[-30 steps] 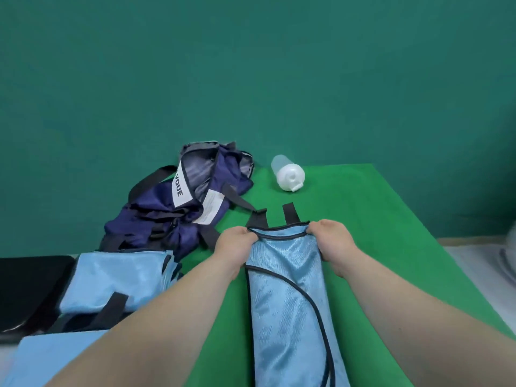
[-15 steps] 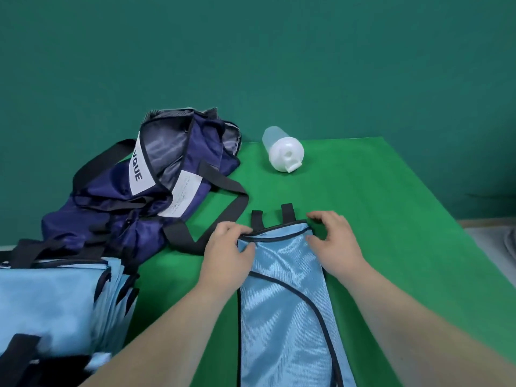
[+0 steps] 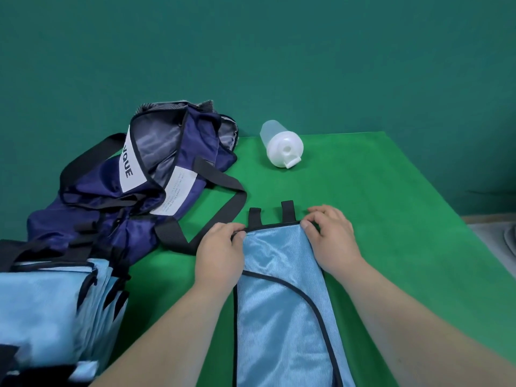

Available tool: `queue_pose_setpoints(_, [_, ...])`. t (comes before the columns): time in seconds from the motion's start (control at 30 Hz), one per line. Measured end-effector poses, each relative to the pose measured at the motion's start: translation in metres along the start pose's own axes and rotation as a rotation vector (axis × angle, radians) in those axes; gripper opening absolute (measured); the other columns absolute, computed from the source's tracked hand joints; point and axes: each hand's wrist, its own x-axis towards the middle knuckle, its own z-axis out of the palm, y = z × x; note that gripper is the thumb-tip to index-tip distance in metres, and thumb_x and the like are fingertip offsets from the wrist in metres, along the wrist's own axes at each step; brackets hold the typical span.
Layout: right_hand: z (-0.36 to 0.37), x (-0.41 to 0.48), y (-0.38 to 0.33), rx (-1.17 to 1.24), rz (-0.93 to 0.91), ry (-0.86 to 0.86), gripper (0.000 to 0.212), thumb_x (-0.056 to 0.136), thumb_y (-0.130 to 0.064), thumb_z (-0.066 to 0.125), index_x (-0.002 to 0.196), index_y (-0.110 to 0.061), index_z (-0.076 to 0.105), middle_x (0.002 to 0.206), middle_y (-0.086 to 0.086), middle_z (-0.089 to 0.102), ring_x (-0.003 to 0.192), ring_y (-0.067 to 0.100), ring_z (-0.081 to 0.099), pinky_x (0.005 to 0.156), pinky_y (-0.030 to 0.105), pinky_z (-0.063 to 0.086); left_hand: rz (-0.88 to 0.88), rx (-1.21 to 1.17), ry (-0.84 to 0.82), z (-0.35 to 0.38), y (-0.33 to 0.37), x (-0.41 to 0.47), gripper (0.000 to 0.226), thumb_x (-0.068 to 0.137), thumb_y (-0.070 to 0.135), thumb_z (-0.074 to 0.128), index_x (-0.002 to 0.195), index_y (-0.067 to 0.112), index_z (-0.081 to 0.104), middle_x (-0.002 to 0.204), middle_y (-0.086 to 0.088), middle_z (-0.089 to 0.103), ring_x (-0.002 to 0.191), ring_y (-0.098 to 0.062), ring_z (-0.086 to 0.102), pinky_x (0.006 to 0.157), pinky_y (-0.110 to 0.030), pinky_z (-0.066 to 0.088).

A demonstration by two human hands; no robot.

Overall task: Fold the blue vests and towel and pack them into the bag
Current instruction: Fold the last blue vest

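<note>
Vest (image 3: 279,303) lies on green table (image 3: 405,219) before teal wall (image 3: 279,51).

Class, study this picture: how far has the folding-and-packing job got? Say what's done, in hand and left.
Done: a stack of folded vests lies at the left. In hand: the left hand and right hand hold the top corners of a narrow-folded vest on the table. Left: folding it shorter, probably, then packing everything; the navy bag lies open with no light blue showing inside. I cannot pick out a towel.
</note>
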Motion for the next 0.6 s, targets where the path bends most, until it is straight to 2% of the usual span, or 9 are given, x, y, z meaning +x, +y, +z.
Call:
queue_pose_setpoints(0.07, [0.001, 0.001, 0.001, 0.002, 0.004, -0.003, 0.023, 0.103, -0.036, 0.049, 0.111, -0.026, 0.068, 0.132, -0.010, 0.056, 0.130, 0.012, 0.040, 0.114, 0.039, 0.025, -0.013, -0.012, 0.013, 0.000, -0.001, 0.000, 0.029, 0.102, 0.019, 0.051, 0.128, 0.020, 0.063, 0.114, 0.014, 0.058, 0.100, -0.012, 0.060, 0.094, -0.032, 0.050])
queue_pose_setpoints(0.13, [0.002, 0.001, 0.002, 0.011, 0.009, -0.001, 0.023, 0.103, -0.034, 0.048, 0.113, -0.026, 0.068, 0.133, -0.011, 0.055, 0.130, 0.012, 0.040, 0.115, 0.040, 0.025, -0.029, -0.036, 0.020, -0.001, -0.001, 0.000, 0.032, 0.102, 0.016, 0.050, 0.132, 0.021, 0.059, 0.122, 0.012, 0.057, 0.107, -0.014, 0.059, 0.098, -0.034, 0.049])
queue_pose_setpoints(0.27, [-0.005, -0.003, 0.001, 0.177, 0.062, 0.010, 0.028, 0.103, -0.032, 0.049, 0.127, -0.025, 0.063, 0.138, -0.010, 0.052, 0.134, 0.010, 0.037, 0.117, 0.036, 0.025, -0.048, -0.112, 0.021, -0.008, 0.002, -0.007, 0.033, 0.100, 0.008, 0.048, 0.128, 0.023, 0.059, 0.119, 0.013, 0.053, 0.096, -0.003, 0.056, 0.090, -0.025, 0.047])
queue_pose_setpoints(0.4, [-0.018, -0.022, 0.001, 0.394, 0.139, 0.014, 0.028, 0.102, -0.028, 0.054, 0.129, -0.024, 0.062, 0.141, -0.011, 0.048, 0.132, 0.006, 0.039, 0.116, 0.030, 0.027, 0.004, -0.257, -0.021, -0.024, 0.002, -0.034, 0.036, 0.097, 0.001, 0.050, 0.114, 0.031, 0.059, 0.119, 0.016, 0.050, 0.109, 0.002, 0.053, 0.090, -0.010, 0.040])
queue_pose_setpoints(0.5, [-0.027, -0.056, 0.000, 0.394, 0.148, -0.071, 0.028, 0.100, -0.026, 0.057, 0.128, -0.025, 0.062, 0.142, -0.014, 0.047, 0.132, 0.006, 0.041, 0.117, 0.032, 0.029, 0.088, -0.264, -0.121, -0.039, 0.002, -0.075, 0.031, 0.095, 0.000, 0.057, 0.102, 0.029, 0.063, 0.117, 0.016, 0.054, 0.102, 0.008, 0.053, 0.083, -0.002, 0.038])
queue_pose_setpoints(0.6, [-0.037, -0.102, -0.002, 0.353, 0.127, -0.131, 0.029, 0.100, -0.025, 0.058, 0.129, -0.026, 0.061, 0.139, -0.018, 0.048, 0.131, 0.004, 0.041, 0.117, 0.032, 0.030, 0.086, -0.239, -0.260, -0.055, 0.002, -0.129, 0.025, 0.094, 0.005, 0.062, 0.096, 0.029, 0.066, 0.109, 0.015, 0.059, 0.100, 0.004, 0.055, 0.082, -0.003, 0.040])
